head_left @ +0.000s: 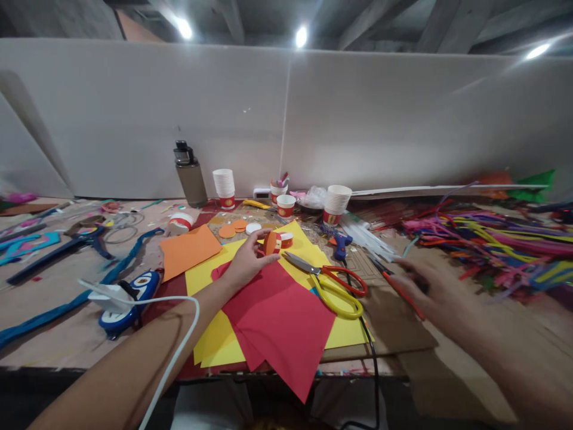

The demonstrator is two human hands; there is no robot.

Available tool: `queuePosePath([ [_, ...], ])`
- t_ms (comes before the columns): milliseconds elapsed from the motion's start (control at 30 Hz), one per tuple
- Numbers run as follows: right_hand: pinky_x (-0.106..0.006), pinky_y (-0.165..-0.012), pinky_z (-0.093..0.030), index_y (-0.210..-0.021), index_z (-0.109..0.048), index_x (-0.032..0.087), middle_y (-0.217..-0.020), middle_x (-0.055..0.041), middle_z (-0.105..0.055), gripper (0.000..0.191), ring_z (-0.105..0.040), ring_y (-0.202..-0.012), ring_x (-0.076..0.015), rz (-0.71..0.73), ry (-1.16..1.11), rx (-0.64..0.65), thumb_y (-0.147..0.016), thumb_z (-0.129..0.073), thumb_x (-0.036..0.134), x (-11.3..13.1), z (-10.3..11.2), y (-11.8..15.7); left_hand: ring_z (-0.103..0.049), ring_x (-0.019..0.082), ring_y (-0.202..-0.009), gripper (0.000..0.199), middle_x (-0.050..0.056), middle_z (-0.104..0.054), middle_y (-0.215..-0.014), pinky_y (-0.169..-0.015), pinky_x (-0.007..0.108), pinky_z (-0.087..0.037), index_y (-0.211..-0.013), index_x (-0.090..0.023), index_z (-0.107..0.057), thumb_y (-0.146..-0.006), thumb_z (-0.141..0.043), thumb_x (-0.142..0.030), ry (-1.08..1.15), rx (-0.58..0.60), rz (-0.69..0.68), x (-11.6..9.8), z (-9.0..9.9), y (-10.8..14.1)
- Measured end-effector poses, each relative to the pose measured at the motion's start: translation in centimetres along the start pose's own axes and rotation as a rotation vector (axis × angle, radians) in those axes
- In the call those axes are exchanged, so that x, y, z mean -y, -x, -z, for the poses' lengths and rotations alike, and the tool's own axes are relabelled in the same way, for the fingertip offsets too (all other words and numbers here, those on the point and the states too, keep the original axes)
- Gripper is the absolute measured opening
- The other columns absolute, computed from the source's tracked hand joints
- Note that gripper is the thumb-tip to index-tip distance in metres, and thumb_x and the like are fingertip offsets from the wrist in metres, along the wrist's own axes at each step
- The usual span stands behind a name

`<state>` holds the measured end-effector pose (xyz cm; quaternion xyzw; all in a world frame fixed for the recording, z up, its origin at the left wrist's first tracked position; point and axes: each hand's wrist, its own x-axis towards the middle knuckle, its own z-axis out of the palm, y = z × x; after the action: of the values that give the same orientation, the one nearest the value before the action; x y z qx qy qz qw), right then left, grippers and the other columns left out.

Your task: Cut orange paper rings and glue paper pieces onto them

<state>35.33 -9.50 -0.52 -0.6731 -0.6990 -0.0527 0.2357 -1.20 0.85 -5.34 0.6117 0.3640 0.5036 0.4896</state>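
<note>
Above coloured paper sheets (pixel 286 316), left hand (pixel 250 257), grip clamped on orange-faced paper-cup piece (pixel 271 243); right hand (pixel 427 292) blurred at red-handled tool (pixel 400 289), cannot tell if grip is clamped; scissors (pixel 317 270) between hands

PASS: low over red paper (pixel 286 322), this side of the scissors (pixel 316 270) | BETWEEN left hand (pixel 250 257) and right hand (pixel 416 286): scissors, blue glue gun (pixel 341 243), black cord (pixel 375 364) over tabletop (pixel 67 351) edge | LEFT: white cable (pixel 196 319) across forearm (pixel 134 364) | RIGHT: coloured-strand heap (pixel 492 245) | BACK: bottle (pixel 191 184), cup stacks (pixel 224 184), white panel (pixel 380 119)
</note>
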Motion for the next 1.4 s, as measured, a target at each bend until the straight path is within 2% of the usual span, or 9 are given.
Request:
queuePosePath([
  [200,-0.046,-0.087,-0.049,-0.112,-0.067,0.018,-0.107,-0.0144,-0.068,0.031,-0.062,-0.102,-0.0311,0.375,0.082,0.271,-0.085,-0.060,0.032,7.2,-3.5,0.6,-0.059,0.011,-0.071,0.057,0.004,-0.064,-0.090,-0.062,0.022,-0.045,-0.118,-0.018,-0.056,-0.071,-0.076,-0.043,0.183,-0.046,0.113,0.1,0.2,-0.3],
  [300,-0.048,-0.083,-0.050,-0.108,-0.068,0.013,-0.102,-0.0171,-0.068,0.027,-0.063,-0.096,-0.0336,0.384,0.217,0.302,-0.085,-0.059,0.024,8.0,-4.7,0.2,-0.055,0.009,-0.060,0.056,-0.001,-0.060,-0.078,-0.053,0.020,-0.041,-0.115,-0.018,-0.056,-0.073,-0.073,-0.049,0.261,-0.043,0.167,0.0,0.2,-0.2],
  [500,-0.037,-0.079,-0.051,-0.123,-0.062,0.013,-0.108,-0.0174,-0.068,0.042,-0.065,-0.094,-0.0277,0.404,0.171,0.327,-0.081,-0.056,0.014,8.9,-4.6,-1.2,-0.062,0.012,-0.068,0.050,0.005,-0.067,-0.087,-0.060,0.023,-0.047,-0.111,-0.017,-0.059,-0.073,-0.074,-0.046,0.423,-0.001,0.157,-1.3,0.4,-0.1],
  [667,-0.038,-0.077,-0.051,-0.132,-0.055,0.013,-0.105,-0.0171,-0.069,0.056,-0.065,-0.095,-0.0308,0.258,0.106,0.315,-0.076,-0.058,0.018,8.3,-4.6,-1.7,-0.065,0.016,-0.080,0.039,0.011,-0.070,-0.095,-0.067,0.025,-0.050,-0.095,-0.012,-0.068,-0.078,-0.068,-0.046,0.558,-0.020,0.125,-2.2,0.6,-0.2],
  [867,-0.039,-0.088,-0.051,-0.136,-0.049,0.023,-0.120,-0.0118,-0.065,0.055,-0.063,-0.106,-0.0280,0.237,-0.287,0.219,-0.082,-0.057,0.026,8.3,-3.4,-2.2,-0.061,0.013,-0.065,0.042,0.012,-0.072,-0.091,-0.054,0.023,-0.043,-0.094,-0.012,-0.067,-0.084,-0.058,-0.052,0.611,-0.003,0.137,-2.6,0.7,-0.4],
  [1000,-0.034,-0.076,-0.054,-0.142,-0.035,0.022,-0.111,-0.0102,-0.063,0.064,-0.065,-0.086,-0.0209,0.221,-0.638,0.181,-0.081,-0.055,0.025,10.8,-3.2,-3.4,-0.056,0.012,-0.057,0.049,0.012,-0.072,-0.083,-0.052,0.024,-0.042,-0.091,-0.012,-0.066,-0.086,-0.051,-0.059,0.607,-0.003,0.178,-2.8,0.6,-0.3],
  [1133,-0.033,-0.082,-0.052,-0.134,-0.042,0.023,-0.115,-0.0105,-0.059,0.056,-0.061,-0.099,-0.0219,0.245,-0.688,0.131,-0.081,-0.056,0.026,13.3,-4.2,-4.7,-0.059,0.014,-0.061,0.052,0.013,-0.071,-0.081,-0.056,0.026,-0.045,-0.089,-0.011,-0.067,-0.087,-0.049,-0.060,0.650,-0.009,0.246,-3.0,0.4,-0.1],
  [1267,-0.027,-0.063,-0.048,-0.112,-0.055,0.023,-0.082,-0.0012,-0.058,0.029,-0.056,-0.071,-0.0162,0.239,-0.676,0.237,-0.086,-0.055,0.035,13.7,-4.9,-4.6,-0.063,0.015,-0.069,0.050,0.013,-0.072,-0.087,-0.063,0.026,-0.050,-0.095,-0.010,-0.068,-0.089,-0.047,-0.055,0.695,-0.067,0.304,-3.3,0.0,0.0],
  [1400,-0.023,-0.052,-0.040,-0.105,-0.058,0.021,-0.074,0.0014,-0.056,0.028,-0.049,-0.058,-0.0114,0.209,-0.716,0.413,-0.090,-0.053,0.043,13.3,-4.6,-3.3,-0.066,0.017,-0.081,0.036,0.011,-0.071,-0.100,-0.069,0.027,-0.052,-0.100,-0.014,-0.066,-0.085,-0.060,-0.046,0.692,-0.104,0.255,-3.2,-0.4,0.1],
])
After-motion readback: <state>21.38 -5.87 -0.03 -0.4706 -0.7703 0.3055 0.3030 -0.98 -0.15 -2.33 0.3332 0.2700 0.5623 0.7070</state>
